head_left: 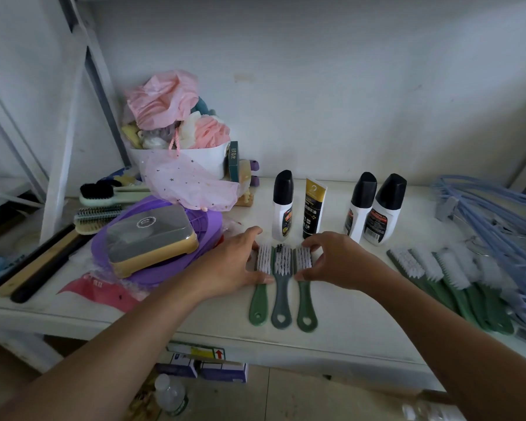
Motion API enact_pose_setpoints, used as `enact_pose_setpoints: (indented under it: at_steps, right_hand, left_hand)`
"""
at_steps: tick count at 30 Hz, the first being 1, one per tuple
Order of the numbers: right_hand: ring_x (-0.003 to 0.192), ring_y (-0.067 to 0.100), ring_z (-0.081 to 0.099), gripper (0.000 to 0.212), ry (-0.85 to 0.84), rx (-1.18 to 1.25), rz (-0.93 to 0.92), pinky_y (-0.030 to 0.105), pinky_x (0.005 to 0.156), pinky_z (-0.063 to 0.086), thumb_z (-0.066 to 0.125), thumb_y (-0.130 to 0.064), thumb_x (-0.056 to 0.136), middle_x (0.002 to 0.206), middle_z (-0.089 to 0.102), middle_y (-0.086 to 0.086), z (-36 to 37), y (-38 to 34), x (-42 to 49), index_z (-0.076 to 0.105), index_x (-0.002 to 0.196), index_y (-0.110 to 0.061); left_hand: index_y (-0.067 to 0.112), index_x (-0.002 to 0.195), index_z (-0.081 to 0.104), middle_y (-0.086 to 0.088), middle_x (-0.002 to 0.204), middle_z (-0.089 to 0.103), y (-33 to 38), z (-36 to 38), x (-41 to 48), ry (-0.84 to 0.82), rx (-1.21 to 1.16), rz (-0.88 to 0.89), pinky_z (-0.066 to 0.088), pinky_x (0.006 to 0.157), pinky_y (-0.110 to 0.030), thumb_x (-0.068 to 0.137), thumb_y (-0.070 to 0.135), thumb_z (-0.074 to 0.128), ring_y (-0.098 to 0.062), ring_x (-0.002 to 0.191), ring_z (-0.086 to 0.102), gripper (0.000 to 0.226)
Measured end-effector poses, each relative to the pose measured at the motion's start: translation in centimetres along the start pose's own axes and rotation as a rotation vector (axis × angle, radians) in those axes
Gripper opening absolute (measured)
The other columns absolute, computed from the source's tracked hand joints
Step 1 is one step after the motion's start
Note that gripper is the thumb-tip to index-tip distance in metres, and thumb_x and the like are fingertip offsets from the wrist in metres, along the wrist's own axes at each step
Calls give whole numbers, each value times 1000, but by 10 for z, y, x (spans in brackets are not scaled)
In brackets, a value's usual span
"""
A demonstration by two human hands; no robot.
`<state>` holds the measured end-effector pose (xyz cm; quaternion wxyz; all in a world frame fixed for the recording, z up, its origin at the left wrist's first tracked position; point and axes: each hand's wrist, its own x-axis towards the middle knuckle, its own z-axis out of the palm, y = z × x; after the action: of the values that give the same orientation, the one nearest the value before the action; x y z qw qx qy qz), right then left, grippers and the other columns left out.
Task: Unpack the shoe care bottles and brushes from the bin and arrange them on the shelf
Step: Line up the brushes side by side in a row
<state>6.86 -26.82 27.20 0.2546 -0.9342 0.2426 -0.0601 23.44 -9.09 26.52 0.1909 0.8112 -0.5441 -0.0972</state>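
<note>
**Three brushes getting squared into a row**

Three short-handled brushes lie side by side, bristles up, on the shelf [362, 314], boxed in by a hand on each side. The left hand [234, 262] is spread with fingers nearly straight and grips nothing. Its fingertips and thumb press against the outer edge of the left green brush [258, 302]. Just right of that hand's thumb lies the grey brush [281, 296], then the right green brush [306, 302]. The right hand [331, 259] arches over the head of this brush, pinching it between fingers curled on the far end of the bristles and the thumb at the neck.

Just beyond the fingertips stand a black-capped bottle [283, 205] and a black-and-gold tube [315, 208]. Two more bottles [371, 208] stand beyond the right hand. Off to its right, apart from it, lies a row of green brushes [438, 275].

This looks like the arranging step, late in the job. I cannot tell which container is the bin. The next move seems to call for a light, even squeeze inward to level the heads, with the fingertips kept short of the upright bottle.
</note>
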Motion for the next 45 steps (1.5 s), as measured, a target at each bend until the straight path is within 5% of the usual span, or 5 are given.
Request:
enact_pose_setpoints:
  at_steps: [20,26,33,40,45]
  right_hand:
    - [95,9,64,69,24,-65,52,33,88,55,76,-62,73,115,63,-9,-13,6,-13,59,130,-28]
    - [90,19,61,31,202,-327,189,34,81,53,72,-31,86,108,66,3,-57,43,-38,67,114,-20]
    - [103,22,60,37,39,-461,378,31,84,49,66,-29,86,115,62,4,-74,65,-56,62,121,-21]
    - [94,17,62,43,24,-308,310,29,80,54,67,-16,83,114,65,1,-65,58,-55,63,125,-24]
    - [85,0,61,51,-14,-159,193,13,68,43,82,-38,76,103,62,-13,-68,58,-51,62,122,-32]
  left_hand:
    - [23,152,25,0,139,48,4,-1,6,-13,-134,-119,46,98,-34,72,55,82,-19,114,55,103]
    - [20,150,28,-1,138,48,6,-1,6,-30,-178,-171,44,102,-36,81,59,71,-20,119,53,90]
    - [13,148,33,-6,126,58,13,-1,9,-28,-237,-236,44,102,-37,99,45,50,-20,118,53,61]
    - [15,147,35,-6,134,54,16,2,11,-23,-246,-278,43,106,-41,102,39,44,-23,124,51,51]
    - [15,145,37,-8,136,53,17,3,12,0,-260,-305,46,104,-43,102,37,46,-24,120,54,49]
